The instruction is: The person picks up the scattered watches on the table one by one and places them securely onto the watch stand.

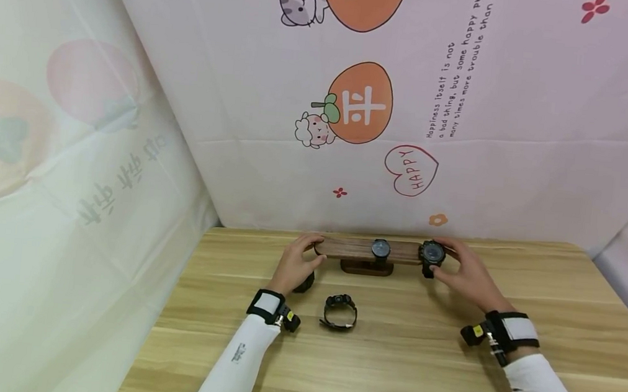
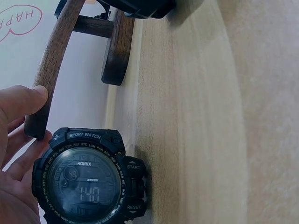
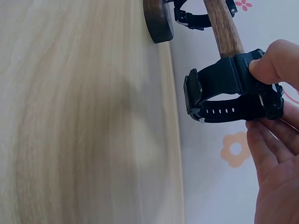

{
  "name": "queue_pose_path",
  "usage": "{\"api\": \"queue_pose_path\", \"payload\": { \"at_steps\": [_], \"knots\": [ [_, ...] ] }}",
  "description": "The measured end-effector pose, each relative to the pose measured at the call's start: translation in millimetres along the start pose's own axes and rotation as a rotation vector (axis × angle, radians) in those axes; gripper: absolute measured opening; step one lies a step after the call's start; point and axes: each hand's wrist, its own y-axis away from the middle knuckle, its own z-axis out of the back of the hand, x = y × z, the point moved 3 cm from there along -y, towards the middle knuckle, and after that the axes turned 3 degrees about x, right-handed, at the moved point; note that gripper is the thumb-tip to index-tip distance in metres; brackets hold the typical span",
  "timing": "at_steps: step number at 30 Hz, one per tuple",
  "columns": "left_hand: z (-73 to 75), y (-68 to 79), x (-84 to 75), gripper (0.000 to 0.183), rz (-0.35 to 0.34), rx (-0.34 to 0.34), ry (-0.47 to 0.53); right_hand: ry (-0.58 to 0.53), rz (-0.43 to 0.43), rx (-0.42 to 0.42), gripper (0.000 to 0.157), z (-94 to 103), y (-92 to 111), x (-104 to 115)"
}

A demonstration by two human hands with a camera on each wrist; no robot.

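Observation:
A dark wooden watch stand (image 1: 343, 247) is at the back of the table, its horizontal bar raised on a base. My left hand (image 1: 292, 269) pinches the bar's left end, with the thumb (image 2: 28, 100) on its near side. At the other end, my right hand (image 1: 469, 277) holds a black watch (image 1: 432, 252) between thumb and fingers. The band of that watch forms a loop (image 3: 219, 77) against the bar's end; whether the bar runs through it I cannot tell. Another watch (image 1: 380, 249) hangs round the bar's middle. Beside my left hand is a black digital sport watch (image 2: 84, 184).
A black watch with its strap looped (image 1: 338, 313) lies on the wooden table (image 1: 389, 364), nearer me than the stand. Behind the table hangs a printed white cloth (image 1: 271, 173), close to the stand. Another cloth (image 1: 90, 251) hangs along the left side.

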Motion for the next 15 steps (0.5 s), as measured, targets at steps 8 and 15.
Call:
{"api": "queue_pose_path", "payload": {
  "at_steps": [8, 15],
  "knots": [
    [0.1, 0.0, -2.4, 0.045, -0.044, -0.009, 0.018, -0.003, -0.002, 0.016, 0.067, -3.2, -5.7, 1.2],
    [0.0, 1.5, -0.6, 0.045, -0.012, -0.004, 0.02, -0.018, 0.012, 0.021, 0.067, -7.9, -10.0, 3.7]
  ]
}}
